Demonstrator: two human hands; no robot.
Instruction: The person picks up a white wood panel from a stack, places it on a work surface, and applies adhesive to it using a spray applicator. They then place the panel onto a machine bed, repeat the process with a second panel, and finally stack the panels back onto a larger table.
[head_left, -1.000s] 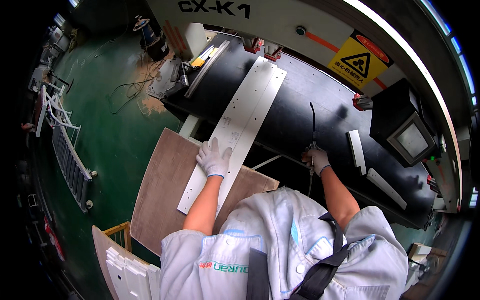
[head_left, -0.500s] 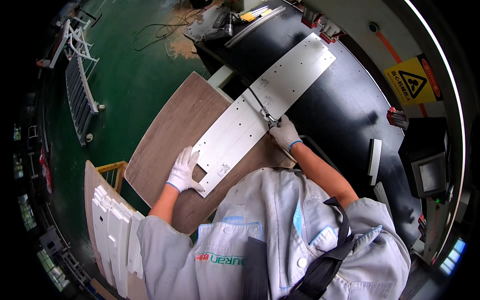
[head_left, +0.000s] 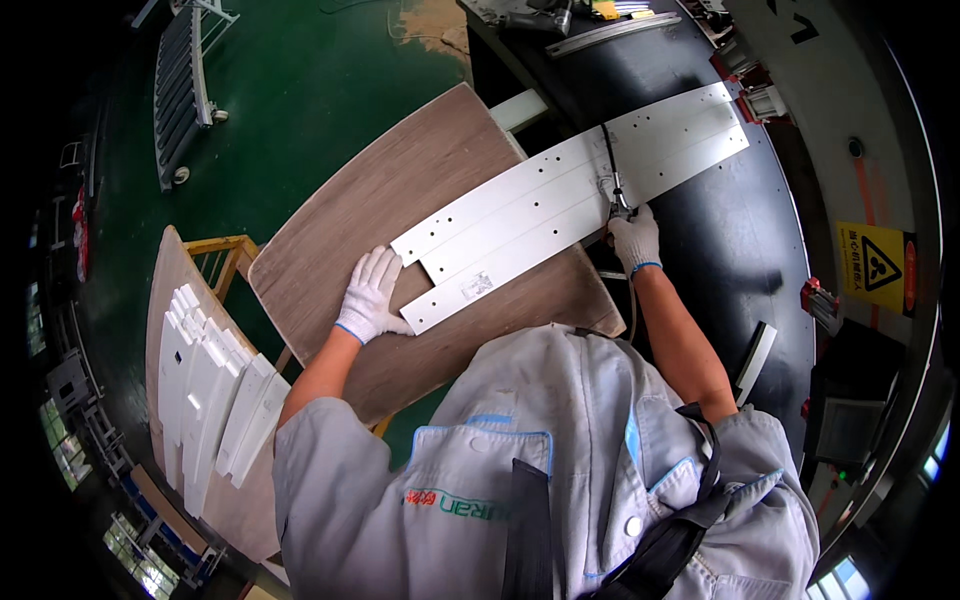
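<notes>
Two long white panels (head_left: 560, 205) with small dark holes lie side by side, their near-left ends staggered. They rest across a brown wood-grain board (head_left: 390, 180) and a black table. At the panels' left end is my left hand (head_left: 371, 297) in a white glove, fingers stretched and thumb spread against the end corners. My gloved right hand (head_left: 636, 241) is closed round an air blow gun (head_left: 621, 207) by the panels' near edge. Its thin dark nozzle reaches over the panels; my fingers partly hide the gun's body.
On the left, several white strips (head_left: 205, 385) are piled on another wood-grain board (head_left: 165, 290). The black table (head_left: 700, 240) carries red-based clamps (head_left: 822, 302) along its right side, a metal strip (head_left: 615, 34) and a loose white piece (head_left: 757, 362). A roller conveyor (head_left: 180, 95) stands at far left.
My view has turned, so the panels lie flatter across it. The blow gun in my right hand has moved rightward along the panels. My left hand stays at their left end.
</notes>
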